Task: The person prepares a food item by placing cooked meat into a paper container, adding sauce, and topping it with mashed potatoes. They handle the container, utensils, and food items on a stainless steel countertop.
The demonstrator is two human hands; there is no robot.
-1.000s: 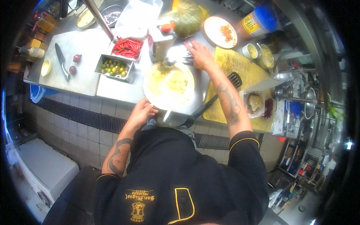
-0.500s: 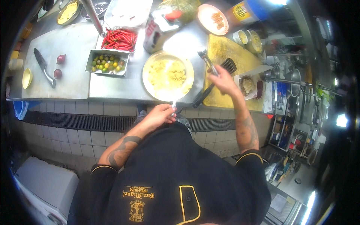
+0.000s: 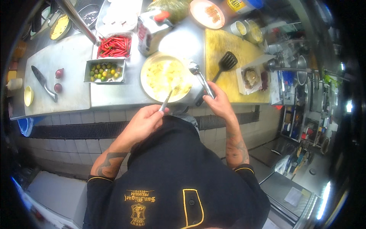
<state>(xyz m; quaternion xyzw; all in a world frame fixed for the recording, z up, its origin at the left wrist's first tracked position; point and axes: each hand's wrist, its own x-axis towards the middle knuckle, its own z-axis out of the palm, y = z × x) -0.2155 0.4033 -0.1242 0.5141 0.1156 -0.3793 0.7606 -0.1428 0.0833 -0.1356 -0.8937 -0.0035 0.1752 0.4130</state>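
A round bowl (image 3: 143, 78) of pale yellow mashed food (image 3: 162, 72) sits on the steel counter before me. My left hand (image 3: 143, 122), closed at the near side of the bowl, grips the handle of a slim metal utensil (image 3: 166, 101). Its far end reaches into the mash, so I cannot tell whether it is a spoon or a fork. In my right hand (image 3: 218, 101) is a metal scoop (image 3: 202, 81) with a rounded head, held at the bowl's right rim. A black slotted turner (image 3: 227, 62) lies beyond that hand, across the yellow cutting board's left part.
Left of the bowl stand a metal tin of small green citrus (image 3: 103, 71) and a tray of red chilies (image 3: 115, 46). A knife (image 3: 42, 82) and two red onions (image 3: 58, 73) lie on the white board (image 3: 74, 61). An open box (image 3: 244, 86) rests on the yellow board (image 3: 215, 42).
My right hand has brought the scoop left from above the yellow board to the bowl's rim. The utensil in my left hand has tilted, its far end now in the mash.
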